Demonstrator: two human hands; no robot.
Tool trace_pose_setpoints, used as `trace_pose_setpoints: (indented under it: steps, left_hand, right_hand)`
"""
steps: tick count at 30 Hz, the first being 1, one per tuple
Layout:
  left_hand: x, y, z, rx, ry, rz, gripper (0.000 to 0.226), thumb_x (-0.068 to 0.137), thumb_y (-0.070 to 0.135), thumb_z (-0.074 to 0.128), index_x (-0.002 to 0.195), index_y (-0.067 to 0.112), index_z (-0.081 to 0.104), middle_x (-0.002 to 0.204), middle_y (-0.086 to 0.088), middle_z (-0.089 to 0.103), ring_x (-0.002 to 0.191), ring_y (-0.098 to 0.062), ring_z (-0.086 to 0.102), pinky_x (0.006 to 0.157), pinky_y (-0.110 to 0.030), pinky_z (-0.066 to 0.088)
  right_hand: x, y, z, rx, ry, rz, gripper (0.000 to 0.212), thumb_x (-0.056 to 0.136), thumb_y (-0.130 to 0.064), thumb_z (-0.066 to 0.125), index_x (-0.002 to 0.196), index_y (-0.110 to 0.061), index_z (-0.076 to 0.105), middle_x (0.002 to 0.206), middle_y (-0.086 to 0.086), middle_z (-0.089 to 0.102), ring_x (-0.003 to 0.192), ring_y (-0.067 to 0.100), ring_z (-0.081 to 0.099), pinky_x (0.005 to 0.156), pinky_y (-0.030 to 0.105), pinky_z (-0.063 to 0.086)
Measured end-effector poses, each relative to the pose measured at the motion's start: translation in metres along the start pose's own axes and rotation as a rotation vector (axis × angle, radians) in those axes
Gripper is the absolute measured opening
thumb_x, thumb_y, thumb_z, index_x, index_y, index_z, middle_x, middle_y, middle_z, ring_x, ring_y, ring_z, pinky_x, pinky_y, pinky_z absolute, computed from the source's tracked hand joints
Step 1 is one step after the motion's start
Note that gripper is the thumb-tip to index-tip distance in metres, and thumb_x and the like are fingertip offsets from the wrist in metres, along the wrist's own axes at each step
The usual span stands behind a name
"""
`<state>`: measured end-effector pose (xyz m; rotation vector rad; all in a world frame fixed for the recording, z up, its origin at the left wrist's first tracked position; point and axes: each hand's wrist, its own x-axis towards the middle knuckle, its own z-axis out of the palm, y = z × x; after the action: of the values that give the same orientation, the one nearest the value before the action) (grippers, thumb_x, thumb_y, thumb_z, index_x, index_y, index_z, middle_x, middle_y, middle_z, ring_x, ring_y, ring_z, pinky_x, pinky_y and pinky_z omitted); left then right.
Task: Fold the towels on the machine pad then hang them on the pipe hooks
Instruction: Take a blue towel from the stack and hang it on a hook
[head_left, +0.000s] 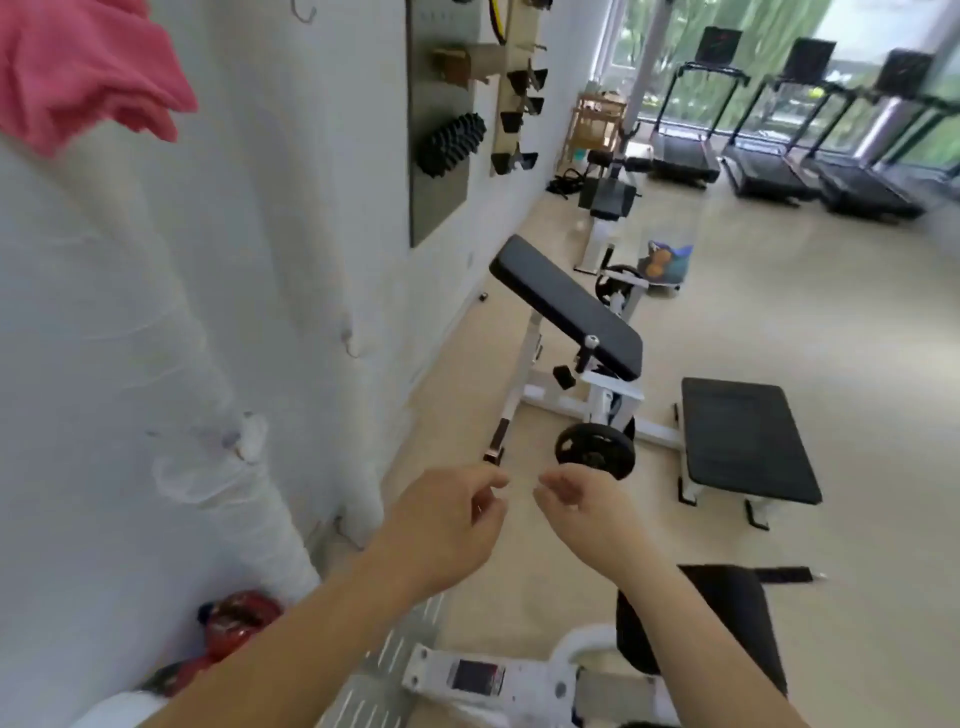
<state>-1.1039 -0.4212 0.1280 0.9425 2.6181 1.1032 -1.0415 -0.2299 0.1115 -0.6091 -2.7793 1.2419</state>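
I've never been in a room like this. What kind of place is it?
Most likely a gym. A row of treadmills stands by the windows, a black padded bench sits near the wall, and there is a weight plate low down by its frame.

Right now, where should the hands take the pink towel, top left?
Pinch the pink towel by its loose lower-right flap, coming from below and the right. It hangs bunched at the top of the wrapped pipe, its top out of frame, so that jutting flap looks the freest edge. The left hand and right hand are empty.
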Motion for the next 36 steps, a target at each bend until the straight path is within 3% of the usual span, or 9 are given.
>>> trace_pose_setpoints:
  steps: [3,8,12,17,21,26,29,31,36]
  left_hand:
    - [-0.007,0.021,0.078,-0.066,-0.189,-0.036,0.031,0.099,0.033,0.058,0.129,0.03,0.067,0.097,0.018,0.067,0.086,0.002,0.063,0.082,-0.015,0.049]
    - [-0.025,0.063,0.198,-0.121,-0.496,-0.113,0.034,0.099,0.031,0.057,0.133,0.032,0.062,0.109,0.016,0.066,0.091,-0.003,0.066,0.088,-0.023,0.055]
    - [-0.055,0.096,0.287,-0.128,-0.672,-0.164,0.032,0.095,0.035,0.062,0.127,0.036,0.063,0.11,0.017,0.067,0.099,-0.003,0.063,0.096,-0.028,0.054]
    - [-0.086,0.124,0.369,-0.112,-0.867,-0.201,0.01,0.093,0.023,0.06,0.099,0.027,0.068,0.095,0.002,0.067,0.082,-0.014,0.064,0.084,-0.041,0.058]
    - [-0.105,0.125,0.409,-0.039,-0.914,-0.158,0.039,0.1,0.028,0.058,0.138,0.026,0.056,0.127,0.008,0.059,0.109,-0.008,0.061,0.1,-0.025,0.05]
    - [-0.116,0.125,0.427,0.047,-1.042,-0.113,0.062,0.099,0.034,0.056,0.158,0.027,0.035,0.157,0.01,0.039,0.137,-0.01,0.048,0.115,-0.028,0.041]
    - [-0.12,0.126,0.433,0.073,-1.039,-0.112,0.065,0.101,0.035,0.055,0.16,0.028,0.03,0.161,0.01,0.033,0.141,-0.012,0.045,0.116,-0.028,0.04]
    - [-0.123,0.127,0.435,0.081,-1.02,-0.104,0.065,0.101,0.036,0.054,0.16,0.028,0.028,0.162,0.01,0.031,0.142,-0.013,0.043,0.116,-0.028,0.04]
    - [-0.129,0.13,0.431,0.066,-0.967,-0.109,0.064,0.1,0.034,0.056,0.158,0.027,0.031,0.156,0.008,0.038,0.137,-0.013,0.047,0.113,-0.029,0.042]
  right_hand:
    - [-0.038,0.071,-0.021,0.02,0.012,0.157,0.029,0.098,-0.034,0.063,0.124,-0.025,0.067,0.114,-0.008,0.071,0.103,0.006,0.065,0.084,0.017,0.048]
    - [-0.11,0.18,-0.06,-0.012,0.097,0.375,0.024,0.096,-0.037,0.061,0.117,-0.029,0.07,0.103,-0.016,0.072,0.095,0.002,0.066,0.088,0.026,0.055]
    - [-0.175,0.264,-0.084,-0.058,0.146,0.562,0.024,0.097,-0.028,0.062,0.119,-0.022,0.07,0.117,-0.005,0.07,0.106,0.01,0.065,0.094,0.025,0.049]
    - [-0.236,0.343,-0.084,-0.246,0.012,0.731,0.04,0.102,-0.034,0.049,0.141,-0.03,0.052,0.14,-0.001,0.052,0.114,0.02,0.062,0.089,0.028,0.05]
    - [-0.267,0.371,-0.072,-0.266,-0.083,0.829,0.045,0.104,-0.041,0.038,0.149,-0.046,0.039,0.135,-0.004,0.052,0.112,0.02,0.06,0.083,0.033,0.054]
    - [-0.293,0.39,-0.059,-0.103,-0.042,0.898,0.055,0.098,-0.039,0.044,0.152,-0.039,0.03,0.122,-0.001,0.058,0.092,0.02,0.07,0.079,0.039,0.06]
    - [-0.299,0.397,-0.059,-0.021,0.018,0.94,0.048,0.096,-0.04,0.054,0.141,-0.028,0.044,0.119,0.0,0.062,0.094,0.021,0.071,0.079,0.035,0.059]
    - [-0.299,0.4,-0.061,0.004,0.083,0.949,0.04,0.091,-0.04,0.066,0.124,-0.021,0.055,0.112,0.003,0.065,0.097,0.021,0.067,0.075,0.031,0.053]
    - [-0.294,0.39,-0.071,0.417,0.227,1.045,0.036,0.071,-0.027,0.081,0.086,0.003,0.069,0.076,0.015,0.071,0.064,0.022,0.063,0.062,0.037,0.054]
